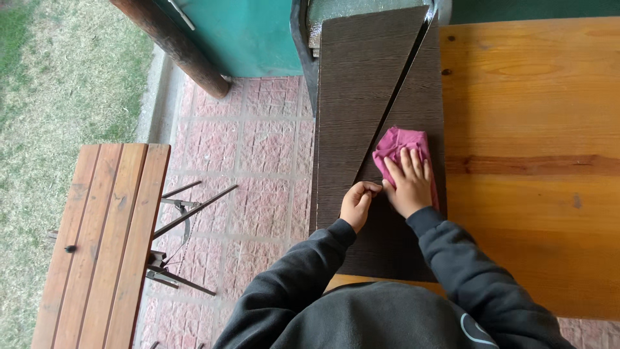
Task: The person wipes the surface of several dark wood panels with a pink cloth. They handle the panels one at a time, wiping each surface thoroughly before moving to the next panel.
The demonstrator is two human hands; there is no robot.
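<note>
Pressing flat, the fingers [408, 161] of the right hand [409, 187] lie spread and open on a pink cloth [400, 145]; they grip nothing, they only push the cloth down on the dark board [349, 97]. The cloth is folded and lies under and just beyond these fingers, beside the thin slanted gap [394, 97] that cuts the board in two parts. Just left of them, the left hand [358, 203] is curled, its fingertips [369, 189] pinched together at the pointed lower end of this gap; whether they hold something small there, I cannot tell. Both hands almost touch each other.

The step in hand looks like wiping the board surface near the gap, with the left hand steadying or feeling the edge. A next move calls, in my judgement, for sliding the cloth along the wood grain with even pressure, away from the body.

Right of the fingers lies the orange tabletop [529, 129]. Far left stands a slatted bench [97, 245] over the brick floor [258, 161].
</note>
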